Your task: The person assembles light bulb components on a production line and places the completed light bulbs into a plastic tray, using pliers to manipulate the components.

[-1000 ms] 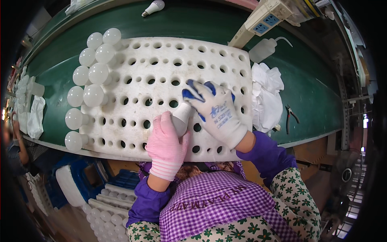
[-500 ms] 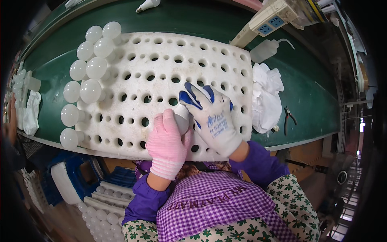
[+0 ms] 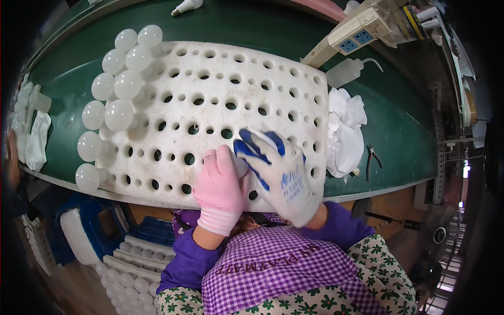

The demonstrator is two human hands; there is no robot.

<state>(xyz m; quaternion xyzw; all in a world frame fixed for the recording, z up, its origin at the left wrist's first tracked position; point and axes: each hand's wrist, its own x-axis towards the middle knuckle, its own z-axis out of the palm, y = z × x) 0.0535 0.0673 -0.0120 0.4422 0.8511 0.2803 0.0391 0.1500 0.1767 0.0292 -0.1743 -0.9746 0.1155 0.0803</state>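
My left hand point(image 3: 218, 181), in a pink knitted glove, is closed around a light bulb point(image 3: 240, 165), whose pale grey-white body shows between my two hands. My right hand point(image 3: 283, 176) wears a white glove with blue-coated fingers. Its bent fingers close over the bulb's upper end and hide it. Both hands are above the near middle of a white foam board point(image 3: 220, 113) with rows of large and small round holes. Along the board's left side stand several white round-topped bulbs point(image 3: 119, 115) in two uneven columns.
Right of the board lie a crumpled white cloth point(image 3: 345, 131), pliers point(image 3: 374, 160) and a squeeze bottle point(image 3: 344, 72). A power strip point(image 3: 357, 34) juts in at the upper right. Another bulb point(image 3: 187, 6) lies at the far edge of the green table point(image 3: 252, 26). Trays of bulbs point(image 3: 128, 283) stand below left.
My right hand has turned and shifted slightly down and right, its fingers drawing together over the bulb's end. The left hand keeps hold, and less of the bulb shows.
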